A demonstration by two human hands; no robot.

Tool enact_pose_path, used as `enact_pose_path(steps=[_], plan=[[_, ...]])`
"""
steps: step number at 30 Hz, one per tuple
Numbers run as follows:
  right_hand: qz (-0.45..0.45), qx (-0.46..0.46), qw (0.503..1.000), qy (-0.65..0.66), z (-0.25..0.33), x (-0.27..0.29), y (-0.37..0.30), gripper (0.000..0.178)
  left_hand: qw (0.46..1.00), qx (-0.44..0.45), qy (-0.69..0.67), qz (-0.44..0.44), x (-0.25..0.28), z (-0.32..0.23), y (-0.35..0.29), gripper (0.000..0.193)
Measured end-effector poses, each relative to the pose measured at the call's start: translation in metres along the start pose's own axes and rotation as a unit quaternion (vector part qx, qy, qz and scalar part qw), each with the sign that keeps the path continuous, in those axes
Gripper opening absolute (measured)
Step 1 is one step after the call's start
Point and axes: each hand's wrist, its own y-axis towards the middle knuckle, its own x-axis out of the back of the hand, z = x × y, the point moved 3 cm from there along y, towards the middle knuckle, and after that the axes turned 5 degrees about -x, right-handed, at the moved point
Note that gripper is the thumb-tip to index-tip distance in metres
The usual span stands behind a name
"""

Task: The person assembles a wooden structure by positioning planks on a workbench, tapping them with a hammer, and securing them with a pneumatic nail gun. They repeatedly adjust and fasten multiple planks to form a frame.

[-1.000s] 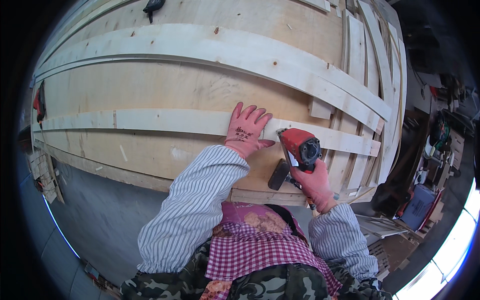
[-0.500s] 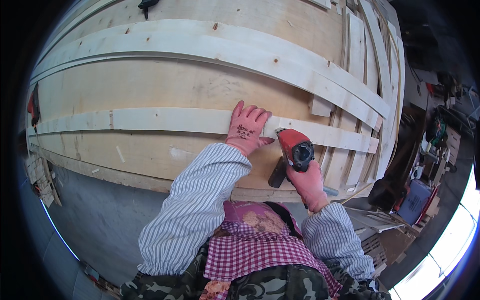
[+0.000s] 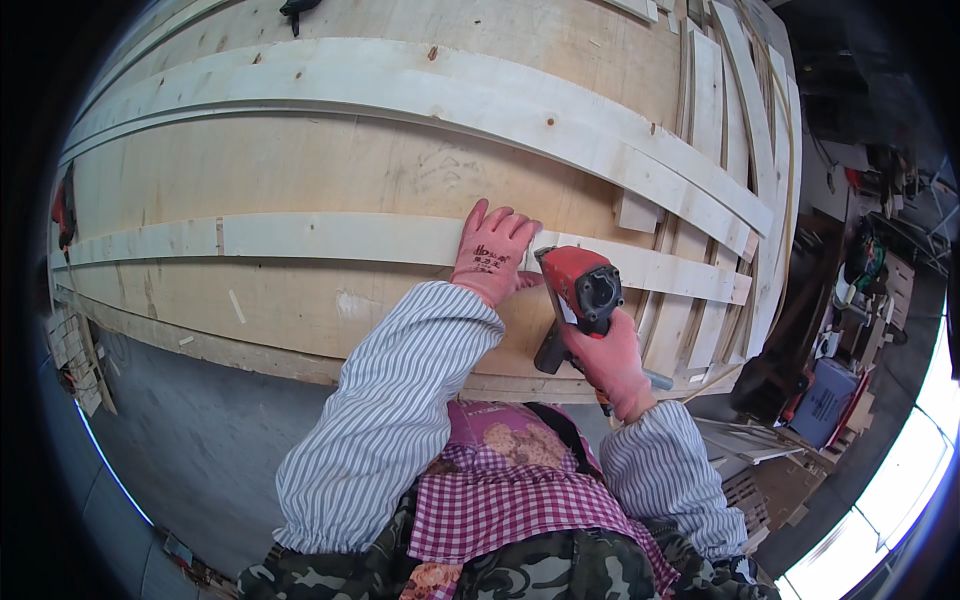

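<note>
My left hand (image 3: 493, 258), in a pink work glove, lies flat across a narrow pale wooden strip (image 3: 340, 238), its fingers apart. My right hand (image 3: 615, 365), gloved alike, is wrapped around the grip of a red and black nail gun (image 3: 580, 278). The gun's nose is over the strip, close beside my left thumb; whether it touches the wood I cannot tell. The strip runs left to right along the near side of a plywood-topped table (image 3: 290, 305). A visible joint crosses the strip farther left.
Long wide boards (image 3: 390, 85) lie overlapped beyond the strip, over a small wood block (image 3: 637, 212). Several loose strips (image 3: 706, 90) and a thin hose (image 3: 790, 130) lie at the right end. A red-handled tool (image 3: 66, 205) rests at the left edge. A blue box (image 3: 826, 402) stands beyond the table.
My right hand has shifted the nail gun slightly left and away from me, bringing its nose nearer my left hand. My left hand stays almost where it was on the strip.
</note>
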Motion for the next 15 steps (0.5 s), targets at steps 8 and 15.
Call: enact_pose_path(steps=[8, 15], plan=[[-0.003, -0.030, 0.999, -0.011, 0.005, -0.009, 0.005, 0.037, 1.000, 0.007, -0.027, -0.006, -0.002, 0.002, 0.000, 0.075], [-0.014, 0.005, 0.999, 0.032, -0.007, -0.004, 0.008, 0.037, 1.000, 0.003, -0.013, 0.004, -0.001, 0.002, 0.000, 0.074]])
